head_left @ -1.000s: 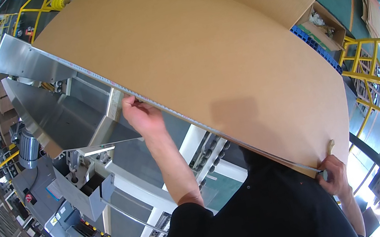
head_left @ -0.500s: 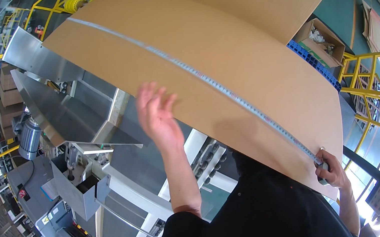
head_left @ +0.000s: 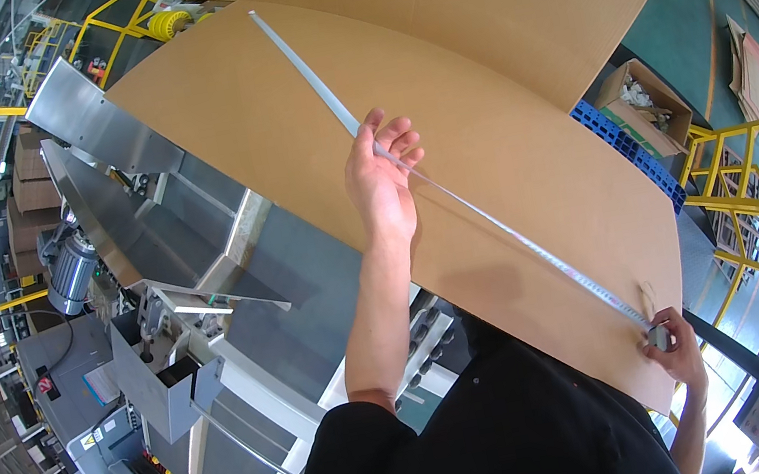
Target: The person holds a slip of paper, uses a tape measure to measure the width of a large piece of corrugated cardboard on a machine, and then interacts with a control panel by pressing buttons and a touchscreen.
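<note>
Motor (head_left: 73, 274), grey and ribbed, stands at the far left, near a bright metal plate (head_left: 105, 118) that runs along one end of a large brown cardboard sheet (head_left: 504, 134). The plate probably lends that corner support. Next, the left hand (head_left: 380, 181) is noted above the sheet, palm up, fingers half curled and loosely spread. The blade of the tape measure (head_left: 571, 273) crosses this hand at the fingers; from where I stand, I cannot tell whether they press on it. The posture appears meant to steady the long span, since the blade shows broad to the left of the hand and nearly edge-on just to its right. Its free end lies over the far part of the sheet, beyond the fingertips; contact there cannot be confirmed. Further right, the right hand (head_left: 681, 348) is wrapped around the tape case (head_left: 659, 337) at the sheet's near right corner, presumably to anchor that end. Past the sheet's right edge are a blue pallet (head_left: 628, 150), an open carton (head_left: 661, 94) and a yellow frame (head_left: 736, 129).
</note>
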A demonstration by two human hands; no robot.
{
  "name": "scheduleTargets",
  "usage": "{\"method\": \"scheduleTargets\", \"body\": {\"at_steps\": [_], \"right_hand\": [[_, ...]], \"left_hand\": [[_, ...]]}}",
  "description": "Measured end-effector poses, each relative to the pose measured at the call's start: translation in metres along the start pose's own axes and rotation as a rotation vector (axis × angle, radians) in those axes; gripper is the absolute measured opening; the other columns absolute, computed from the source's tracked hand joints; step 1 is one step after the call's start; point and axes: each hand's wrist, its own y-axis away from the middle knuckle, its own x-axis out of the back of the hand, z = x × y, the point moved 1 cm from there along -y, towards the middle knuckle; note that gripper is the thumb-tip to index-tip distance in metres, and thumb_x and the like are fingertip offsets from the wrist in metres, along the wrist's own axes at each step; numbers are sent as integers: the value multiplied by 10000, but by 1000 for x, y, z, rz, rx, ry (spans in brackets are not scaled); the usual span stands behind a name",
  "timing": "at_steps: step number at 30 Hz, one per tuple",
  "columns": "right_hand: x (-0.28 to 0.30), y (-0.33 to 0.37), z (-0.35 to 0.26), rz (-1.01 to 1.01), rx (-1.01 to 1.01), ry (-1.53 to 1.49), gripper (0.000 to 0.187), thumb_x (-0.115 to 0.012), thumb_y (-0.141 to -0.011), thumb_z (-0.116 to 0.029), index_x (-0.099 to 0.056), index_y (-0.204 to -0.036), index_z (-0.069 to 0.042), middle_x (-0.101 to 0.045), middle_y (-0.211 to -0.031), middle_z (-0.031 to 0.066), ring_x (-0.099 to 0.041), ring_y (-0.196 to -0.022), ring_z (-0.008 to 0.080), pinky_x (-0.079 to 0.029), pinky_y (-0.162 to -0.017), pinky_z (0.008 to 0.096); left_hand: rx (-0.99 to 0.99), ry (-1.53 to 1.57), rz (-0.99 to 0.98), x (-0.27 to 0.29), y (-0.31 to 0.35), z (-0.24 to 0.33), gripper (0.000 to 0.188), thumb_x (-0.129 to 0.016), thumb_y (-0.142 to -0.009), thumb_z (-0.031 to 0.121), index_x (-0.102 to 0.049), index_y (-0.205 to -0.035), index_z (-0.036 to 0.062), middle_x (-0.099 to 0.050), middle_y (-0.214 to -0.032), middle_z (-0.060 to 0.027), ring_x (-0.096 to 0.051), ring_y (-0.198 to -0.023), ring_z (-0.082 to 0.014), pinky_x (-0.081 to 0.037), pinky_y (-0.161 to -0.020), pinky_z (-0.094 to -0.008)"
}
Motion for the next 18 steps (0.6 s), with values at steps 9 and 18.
{"method": "scheduleTargets", "body": {"at_steps": [9,18], "right_hand": [[78,26,97,350,105,-76,550,-677,-578,-263,-588,-1074,-43,-511,-931,21,-486,-834,137,-397,-735,277],[75,28,91,214,47,-228,797,-704,-564,-172,-526,-1330,-45,-582,-1021,44,-535,-880,150,-432,-747,273]], "left_hand": [[171,-126,-105,13,3,-1,281,-580,-967,143,-574,-1237,67,-417,-606,60,-457,-530,-104,-511,-677,-346],[317,-89,-197,14,21,-17,368,-519,-963,116,-530,-1322,34,-490,-598,31,-577,-579,-135,-572,-760,-375]]}}
